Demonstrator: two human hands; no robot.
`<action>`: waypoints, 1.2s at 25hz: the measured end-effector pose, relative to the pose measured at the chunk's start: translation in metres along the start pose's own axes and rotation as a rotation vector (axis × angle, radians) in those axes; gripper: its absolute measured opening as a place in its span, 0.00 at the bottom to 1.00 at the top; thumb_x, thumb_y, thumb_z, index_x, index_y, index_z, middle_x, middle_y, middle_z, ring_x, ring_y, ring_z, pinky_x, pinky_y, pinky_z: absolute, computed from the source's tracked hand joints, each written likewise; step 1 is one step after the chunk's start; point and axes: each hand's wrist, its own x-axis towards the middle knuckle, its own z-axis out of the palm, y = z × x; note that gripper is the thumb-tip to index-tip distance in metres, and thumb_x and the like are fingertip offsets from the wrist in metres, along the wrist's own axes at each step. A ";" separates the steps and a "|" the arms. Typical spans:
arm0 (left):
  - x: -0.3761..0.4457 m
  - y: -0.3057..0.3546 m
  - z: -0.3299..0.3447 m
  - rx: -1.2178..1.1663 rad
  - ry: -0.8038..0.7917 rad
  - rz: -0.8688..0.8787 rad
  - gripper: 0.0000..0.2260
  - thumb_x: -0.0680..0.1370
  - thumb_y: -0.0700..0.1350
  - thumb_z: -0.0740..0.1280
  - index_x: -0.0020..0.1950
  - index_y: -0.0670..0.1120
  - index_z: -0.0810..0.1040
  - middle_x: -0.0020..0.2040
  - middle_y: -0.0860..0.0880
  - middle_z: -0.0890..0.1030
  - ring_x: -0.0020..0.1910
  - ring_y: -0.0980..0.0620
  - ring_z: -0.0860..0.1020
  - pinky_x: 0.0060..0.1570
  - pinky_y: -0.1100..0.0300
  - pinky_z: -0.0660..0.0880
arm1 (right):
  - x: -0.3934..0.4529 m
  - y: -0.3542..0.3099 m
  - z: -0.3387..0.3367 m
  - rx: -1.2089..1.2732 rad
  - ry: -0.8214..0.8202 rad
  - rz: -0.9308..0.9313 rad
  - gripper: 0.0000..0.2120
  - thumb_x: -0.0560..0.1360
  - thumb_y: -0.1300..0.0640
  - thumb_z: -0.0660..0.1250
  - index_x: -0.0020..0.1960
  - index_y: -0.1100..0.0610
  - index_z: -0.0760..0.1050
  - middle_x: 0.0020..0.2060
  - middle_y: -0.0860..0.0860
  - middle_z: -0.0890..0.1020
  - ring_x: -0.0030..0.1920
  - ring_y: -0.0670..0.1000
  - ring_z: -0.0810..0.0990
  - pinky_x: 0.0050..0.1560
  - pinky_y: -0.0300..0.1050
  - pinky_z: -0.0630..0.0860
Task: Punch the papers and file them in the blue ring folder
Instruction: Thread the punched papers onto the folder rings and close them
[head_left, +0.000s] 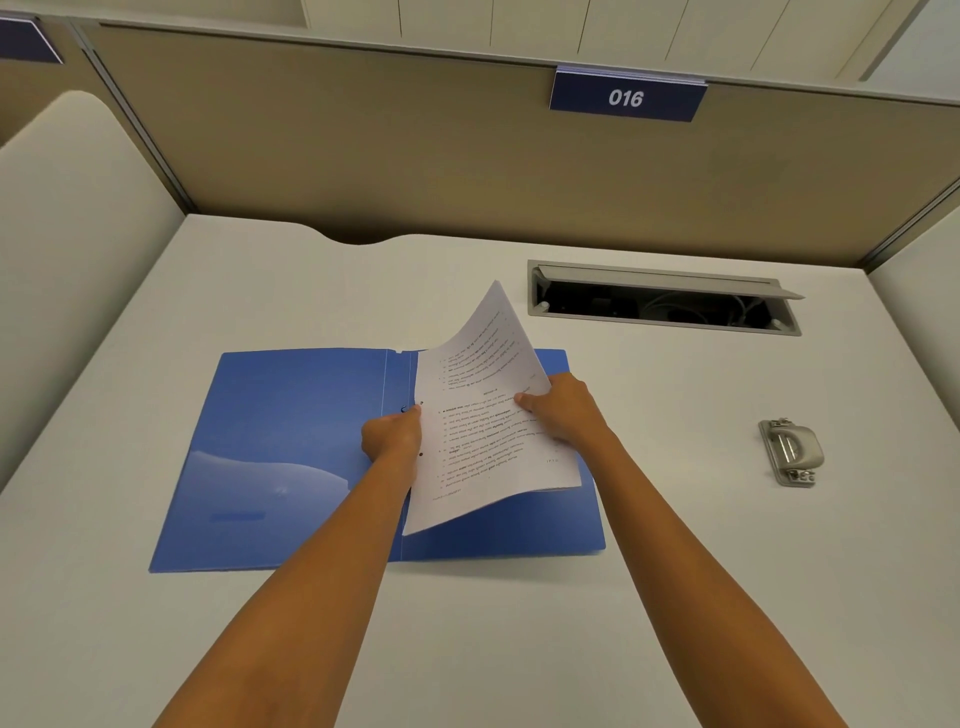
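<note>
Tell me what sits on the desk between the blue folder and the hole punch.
Nothing: in the head view, the stretch of white desk between the blue folder and the hole punch is bare.

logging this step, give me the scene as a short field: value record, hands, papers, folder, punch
folder: blue ring folder open flat on the desk
papers: papers over the folder's right half, far corner curled up, punched holes at left edge
left hand: left hand grips the papers' punched edge by the spine
right hand: right hand holds the right edge
punch: hole punch on the desk to the right, untouched
</note>
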 end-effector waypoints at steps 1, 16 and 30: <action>0.000 0.000 0.000 0.005 0.000 -0.002 0.14 0.77 0.47 0.70 0.34 0.44 0.72 0.35 0.47 0.76 0.33 0.51 0.74 0.46 0.52 0.78 | 0.000 -0.001 -0.001 0.000 -0.001 -0.003 0.20 0.76 0.50 0.66 0.63 0.59 0.73 0.56 0.56 0.80 0.48 0.58 0.82 0.47 0.47 0.79; -0.002 -0.008 0.000 0.257 -0.071 0.125 0.08 0.73 0.44 0.75 0.43 0.42 0.79 0.39 0.47 0.79 0.37 0.49 0.78 0.39 0.56 0.78 | 0.002 0.020 0.000 -0.048 -0.011 0.033 0.20 0.74 0.47 0.69 0.61 0.58 0.76 0.55 0.54 0.82 0.51 0.57 0.82 0.51 0.49 0.79; -0.004 0.000 -0.040 0.464 -0.345 0.155 0.12 0.77 0.49 0.70 0.45 0.40 0.80 0.39 0.46 0.82 0.32 0.53 0.74 0.29 0.64 0.69 | -0.008 0.039 0.004 -0.008 -0.041 0.034 0.19 0.78 0.51 0.65 0.66 0.58 0.72 0.61 0.56 0.79 0.57 0.59 0.79 0.56 0.51 0.75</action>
